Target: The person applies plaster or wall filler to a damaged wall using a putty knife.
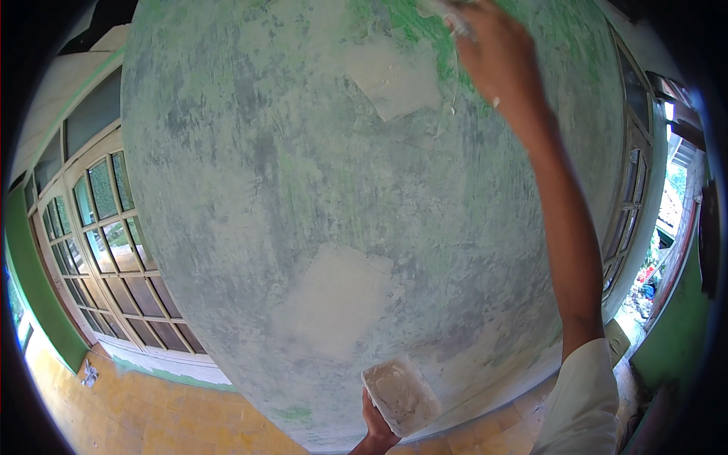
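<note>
My left hand (373, 428) grips a rectangular white tub (370, 377) from its left side, low in front of the wall. Pale, thick putty (406, 398) coats the inside of the tub. High up at the top edge, my right hand (497, 49) is closed around what looks like a putty knife (459, 23), smeared white and blurred. Its blade is close to the wall (250, 159), partly cut off by the frame. A smooth pale putty patch (394, 83) lies below and left of that hand. Another patch (341, 296) sits lower, above the tub.
On the left stands a door with glass panes (114, 227), beside a green wall edge (45, 288). Yellow tiles (174, 417) cover the floor, with a crumpled scrap (89, 373) on them. A paned window (629, 182) is at the right.
</note>
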A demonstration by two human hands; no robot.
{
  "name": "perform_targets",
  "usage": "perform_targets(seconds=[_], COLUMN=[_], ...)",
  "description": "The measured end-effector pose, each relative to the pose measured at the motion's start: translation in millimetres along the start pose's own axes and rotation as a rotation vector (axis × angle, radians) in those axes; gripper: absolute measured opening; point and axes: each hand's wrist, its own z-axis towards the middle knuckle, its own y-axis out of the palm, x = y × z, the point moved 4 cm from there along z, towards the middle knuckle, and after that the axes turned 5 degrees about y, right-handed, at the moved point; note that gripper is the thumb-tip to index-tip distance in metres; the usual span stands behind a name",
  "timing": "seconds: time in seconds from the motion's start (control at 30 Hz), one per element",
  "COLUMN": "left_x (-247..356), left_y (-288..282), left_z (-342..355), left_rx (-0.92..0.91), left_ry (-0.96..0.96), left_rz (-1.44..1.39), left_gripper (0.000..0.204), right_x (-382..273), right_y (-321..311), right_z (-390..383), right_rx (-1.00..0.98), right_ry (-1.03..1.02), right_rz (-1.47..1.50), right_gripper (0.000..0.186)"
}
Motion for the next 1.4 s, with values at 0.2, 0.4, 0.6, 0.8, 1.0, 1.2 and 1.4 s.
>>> perform_targets(seconds=[0.2, 0.4, 0.6, 0.8, 1.0, 1.2, 1.4], left_x=[-2.5, 2.3, -0.6, 2.8, 4.9, 6.2, 8.4], left_y=[1.3, 1.0, -4.0, 3.1, -0.5, -0.6, -3.5], left_z=[2.2, 2.6, 6.0, 4.8, 6.0, 2.6, 2.9], left_rx=[-0.029, -0.012, -0.025, -0.027, -0.010, -0.023, 0.000], left_ry=[-0.024, -0.010, -0.038, -0.015, -0.006, -0.012, -0.015], left_rz=[-0.024, 0.016, -0.001, 0.013, 0.038, 0.011, 0.030], left_gripper=[0.071, 0.070, 0.071, 0.071, 0.073, 0.072, 0.072], right_x=[-42.9, -81.9, -19.0, 25.4, 43.1, 52.6, 14.6], right_y=[57.1, 14.9, 30.3, 55.8, 45.7, 8.8, -3.4], right_z=[-92.5, -109.4, -63.3, -47.8, -40.6, -23.2, -23.5], right_rx=[-0.151, -0.366, -0.368, -0.351, -0.308, -0.242, -0.058], right_ry=[-0.240, -0.266, 0.317, 0.403, 0.319, 0.262, 0.113], right_rz=[-0.224, 0.085, 0.484, 0.322, 0.214, 0.052, -0.034], right_gripper=[0.028, 0.025, 0.023, 0.032, 0.036, 0.033, 0.037])
